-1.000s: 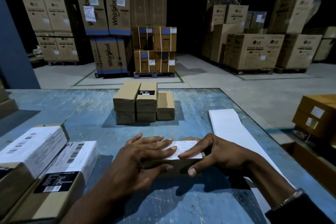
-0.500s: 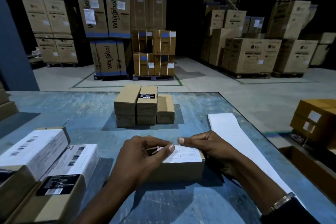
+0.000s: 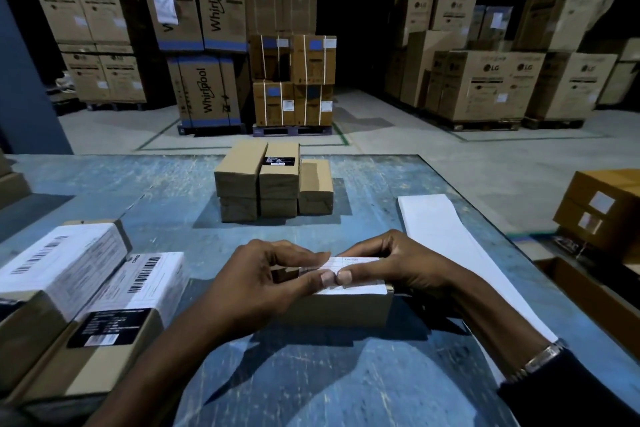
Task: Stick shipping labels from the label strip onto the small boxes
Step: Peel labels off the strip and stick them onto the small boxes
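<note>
While both hands (image 3: 332,276) press label (image 3: 356,272) onto small box (image 3: 339,308) (fingers curled), label strip (image 3: 446,239) lies right, box stack (image 3: 273,180) beyond

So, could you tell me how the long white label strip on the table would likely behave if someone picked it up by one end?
The label strip looks thin and lies flat, so it would probably droop. It seems light. Its near end runs past the table edge, so a tug might slide it off.
</note>
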A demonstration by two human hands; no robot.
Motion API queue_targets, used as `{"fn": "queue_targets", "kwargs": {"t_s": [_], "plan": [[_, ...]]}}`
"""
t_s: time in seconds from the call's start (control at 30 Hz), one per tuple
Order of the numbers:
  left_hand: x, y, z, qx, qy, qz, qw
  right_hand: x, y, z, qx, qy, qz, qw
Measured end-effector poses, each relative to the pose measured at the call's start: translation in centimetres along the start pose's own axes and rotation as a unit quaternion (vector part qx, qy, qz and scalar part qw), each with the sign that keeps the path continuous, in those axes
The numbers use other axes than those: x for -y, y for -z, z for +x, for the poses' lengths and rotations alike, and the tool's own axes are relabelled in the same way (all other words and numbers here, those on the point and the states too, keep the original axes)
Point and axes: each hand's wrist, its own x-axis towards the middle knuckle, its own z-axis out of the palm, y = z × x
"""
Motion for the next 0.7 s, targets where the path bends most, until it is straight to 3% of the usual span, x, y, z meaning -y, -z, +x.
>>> {"fn": "queue_targets", "kwargs": {"t_s": [0.43,0.7], "plan": [[-0.2,1.4,-0.1,0.098,-0.022,0.027,0.995,0.7,-0.2,-0.1,0.003,0.048,-0.132,0.99],[0.8,1.8,-0.2,0.117,-0.062,0.052,0.99,0.5,-0.2,-0.2,0.002,0.075,-0.197,0.978]]}}
